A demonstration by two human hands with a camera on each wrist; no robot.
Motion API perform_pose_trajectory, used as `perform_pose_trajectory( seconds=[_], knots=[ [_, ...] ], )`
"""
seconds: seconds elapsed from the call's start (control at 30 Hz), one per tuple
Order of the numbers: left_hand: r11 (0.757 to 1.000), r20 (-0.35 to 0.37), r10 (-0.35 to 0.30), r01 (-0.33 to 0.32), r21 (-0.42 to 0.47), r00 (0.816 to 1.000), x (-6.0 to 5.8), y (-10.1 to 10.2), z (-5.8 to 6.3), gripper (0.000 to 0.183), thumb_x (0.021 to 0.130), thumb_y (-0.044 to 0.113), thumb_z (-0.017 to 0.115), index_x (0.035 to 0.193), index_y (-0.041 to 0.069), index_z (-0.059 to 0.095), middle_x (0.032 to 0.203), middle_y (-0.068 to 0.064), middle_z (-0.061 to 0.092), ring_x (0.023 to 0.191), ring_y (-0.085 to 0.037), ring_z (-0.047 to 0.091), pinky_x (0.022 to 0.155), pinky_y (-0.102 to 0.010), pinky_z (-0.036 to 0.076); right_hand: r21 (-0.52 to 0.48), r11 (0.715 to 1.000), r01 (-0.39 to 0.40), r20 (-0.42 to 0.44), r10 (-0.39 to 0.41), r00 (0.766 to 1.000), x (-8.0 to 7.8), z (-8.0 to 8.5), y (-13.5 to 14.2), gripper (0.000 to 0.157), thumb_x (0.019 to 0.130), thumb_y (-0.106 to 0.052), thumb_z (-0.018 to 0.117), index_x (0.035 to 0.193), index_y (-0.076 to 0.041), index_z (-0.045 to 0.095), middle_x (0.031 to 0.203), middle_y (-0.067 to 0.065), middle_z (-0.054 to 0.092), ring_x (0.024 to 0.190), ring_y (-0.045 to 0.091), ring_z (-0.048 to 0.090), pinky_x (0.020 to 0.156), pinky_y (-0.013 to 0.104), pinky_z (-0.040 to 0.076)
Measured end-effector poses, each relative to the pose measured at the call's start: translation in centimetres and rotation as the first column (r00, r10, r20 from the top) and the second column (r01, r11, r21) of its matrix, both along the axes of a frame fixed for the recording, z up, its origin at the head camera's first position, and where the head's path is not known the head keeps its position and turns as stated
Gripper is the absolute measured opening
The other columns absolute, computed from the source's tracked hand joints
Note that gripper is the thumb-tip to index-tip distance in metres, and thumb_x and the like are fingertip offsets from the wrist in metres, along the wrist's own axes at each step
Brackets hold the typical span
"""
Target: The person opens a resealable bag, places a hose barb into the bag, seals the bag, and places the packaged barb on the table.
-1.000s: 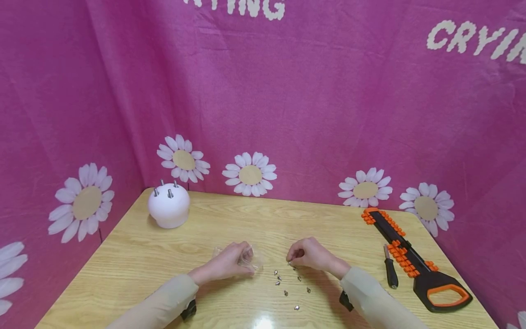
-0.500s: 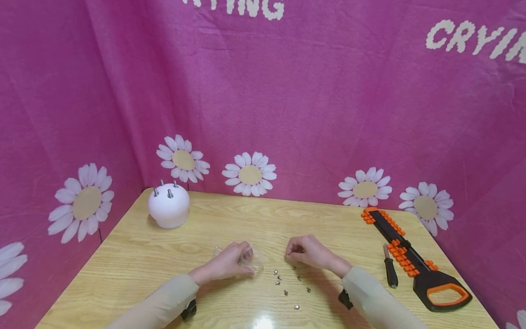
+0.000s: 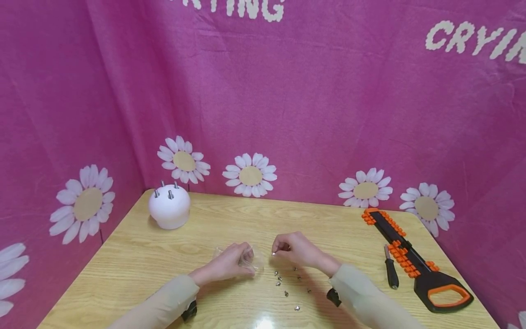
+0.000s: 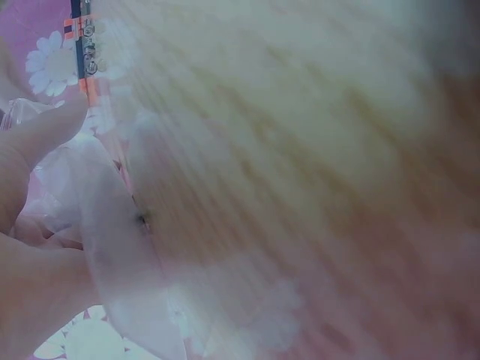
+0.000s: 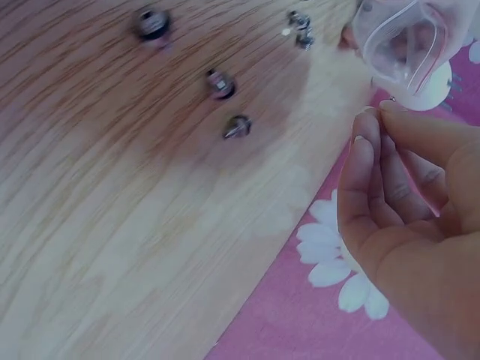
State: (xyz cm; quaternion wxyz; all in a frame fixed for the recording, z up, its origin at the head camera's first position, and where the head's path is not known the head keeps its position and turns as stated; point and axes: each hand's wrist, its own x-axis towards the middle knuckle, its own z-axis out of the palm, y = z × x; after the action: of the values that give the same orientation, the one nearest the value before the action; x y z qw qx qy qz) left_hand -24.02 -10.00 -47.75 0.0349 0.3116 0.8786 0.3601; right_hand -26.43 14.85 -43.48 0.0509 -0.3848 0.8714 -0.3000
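Observation:
My left hand (image 3: 227, 265) grips a clear plastic bag (image 3: 256, 261) low over the table. In the right wrist view the bag's mouth (image 5: 401, 41) gapes toward my right hand. Between thumb and fingertips, my right hand (image 3: 300, 249) pinches a small silver screw (image 3: 273, 253), just right of the bag and apart from it. Only the screw's tip shows in the right wrist view. Several similar small screws (image 3: 286, 293) lie scattered on the table below my right hand. The left wrist view is blurred; thumb (image 4: 45, 135) and fingers curl on the bag (image 4: 112, 232).
A white rounded object (image 3: 169, 208) with metal studs on top stands at the back left. To the right lie a black-handled screwdriver (image 3: 391, 272) and a long black and orange holder (image 3: 441, 289). A magenta cloth with daisies (image 3: 287, 105) hangs behind the table (image 3: 213, 210).
My right hand has lifted a screw off the table and moved left with it, closer to the bag. The left hand and bag have stayed in place.

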Motion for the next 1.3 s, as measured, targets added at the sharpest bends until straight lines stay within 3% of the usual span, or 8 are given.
perform_pose_trajectory(
  seconds=[0.33,0.63,0.93,1.3],
  knots=[
    [1.000,0.007,0.004,-0.004,-0.013,1.000,-0.1,-0.1,-0.1,0.037,0.079,0.023,0.083,0.100,0.005,0.059,0.093,-0.005,0.068,0.088,-0.012,0.057,0.083,-0.027,0.048,0.014,0.998,-0.062,-0.005,0.062,0.998,0.5,0.3,-2.3,0.005,0.089,0.000,0.069,0.091,-0.005,0.070,0.087,0.006,0.075,0.080,0.008,0.069,0.073,0.015,0.054],
    [1.000,0.025,0.008,-0.008,-0.019,1.000,0.1,0.0,0.2,0.036,0.080,0.023,0.083,0.101,0.005,0.060,0.093,-0.003,0.067,0.089,-0.013,0.056,0.084,-0.027,0.046,-0.023,0.995,-0.096,0.061,0.097,0.993,0.9,0.4,-3.1,0.005,0.090,0.000,0.067,0.094,-0.001,0.069,0.089,0.011,0.075,0.079,0.011,0.070,0.073,0.016,0.055],
    [1.000,0.011,0.016,-0.016,-0.020,1.000,0.1,0.0,0.1,0.036,0.079,0.022,0.083,0.101,0.005,0.060,0.091,-0.003,0.068,0.086,-0.011,0.056,0.083,-0.027,0.046,-0.010,0.999,-0.052,0.026,0.052,0.998,0.6,0.5,-1.1,0.006,0.089,0.003,0.067,0.094,0.001,0.069,0.089,0.013,0.075,0.081,0.017,0.071,0.073,0.018,0.055],
    [1.000,0.003,0.006,-0.006,-0.005,1.000,0.2,0.0,0.2,0.036,0.078,0.019,0.083,0.100,0.003,0.060,0.092,-0.008,0.069,0.085,-0.013,0.057,0.082,-0.027,0.049,0.029,0.999,0.026,0.013,-0.026,1.000,0.6,-0.2,2.7,0.005,0.086,0.000,0.072,0.089,-0.002,0.069,0.081,0.006,0.073,0.071,-0.002,0.057,0.065,0.016,0.050]
  ],
)
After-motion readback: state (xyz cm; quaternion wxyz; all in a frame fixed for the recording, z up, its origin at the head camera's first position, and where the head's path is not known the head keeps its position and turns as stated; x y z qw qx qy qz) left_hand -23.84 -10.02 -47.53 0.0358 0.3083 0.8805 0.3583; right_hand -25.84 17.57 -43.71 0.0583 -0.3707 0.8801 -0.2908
